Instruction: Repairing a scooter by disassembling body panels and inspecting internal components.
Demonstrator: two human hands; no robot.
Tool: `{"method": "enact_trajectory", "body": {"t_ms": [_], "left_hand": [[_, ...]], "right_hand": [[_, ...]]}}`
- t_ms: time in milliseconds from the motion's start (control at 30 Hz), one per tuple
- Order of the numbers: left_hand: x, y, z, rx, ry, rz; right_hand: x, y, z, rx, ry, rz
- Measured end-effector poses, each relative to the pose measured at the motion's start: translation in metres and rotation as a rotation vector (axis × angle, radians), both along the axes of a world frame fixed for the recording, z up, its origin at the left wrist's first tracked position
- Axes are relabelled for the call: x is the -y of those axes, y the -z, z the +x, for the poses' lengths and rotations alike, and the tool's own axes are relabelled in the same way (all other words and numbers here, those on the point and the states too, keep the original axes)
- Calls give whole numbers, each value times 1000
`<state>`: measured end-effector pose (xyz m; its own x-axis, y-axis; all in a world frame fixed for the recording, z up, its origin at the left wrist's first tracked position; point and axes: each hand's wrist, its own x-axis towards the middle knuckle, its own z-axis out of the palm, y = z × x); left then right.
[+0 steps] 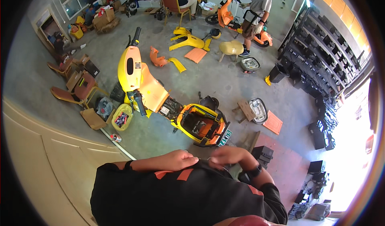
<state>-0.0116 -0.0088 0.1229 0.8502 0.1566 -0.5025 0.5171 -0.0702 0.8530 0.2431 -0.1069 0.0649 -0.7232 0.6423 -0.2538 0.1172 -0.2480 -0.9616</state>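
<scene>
Both hands are held close together in front of my dark shirt. My left hand (181, 160) is closed, thumb pressed against the curled fingers, its tip pointing at the other hand. My right hand (228, 156) faces it with bent fingers, slightly smeared by motion. A thin small thing seems to run between the two, too small to name. Just beyond my hands stands a yellow and orange scooter (154, 90), its seat off. The rear storage opening (200, 125) lies uncovered, with a licence plate (225, 138) at the tail nearest me.
A yellow basket (122, 117) of small parts sits left of the scooter. Body panels (186, 41) and a seat (231, 48) lie on the floor ahead. At right are a wooden stool (245, 109) and a battery rack (325, 45). Another person (260, 9) stands beside an orange scooter.
</scene>
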Motion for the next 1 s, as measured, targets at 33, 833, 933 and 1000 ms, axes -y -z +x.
{"method": "enact_trajectory", "body": {"t_ms": [33, 833, 933, 1000], "left_hand": [[0, -2, 0, 18, -23, -12], [9, -17, -10, 49, -111, 291], [9, -18, -14, 71, -100, 353], [10, -17, -15, 75, -104, 369]], "right_hand": [[-18, -13, -19, 99, 143, 96], [-53, 31, -102, -333, -55, 131], [-46, 28, -105, -393, 8, -194], [-43, 18, -104, -383, -15, -163]]}}
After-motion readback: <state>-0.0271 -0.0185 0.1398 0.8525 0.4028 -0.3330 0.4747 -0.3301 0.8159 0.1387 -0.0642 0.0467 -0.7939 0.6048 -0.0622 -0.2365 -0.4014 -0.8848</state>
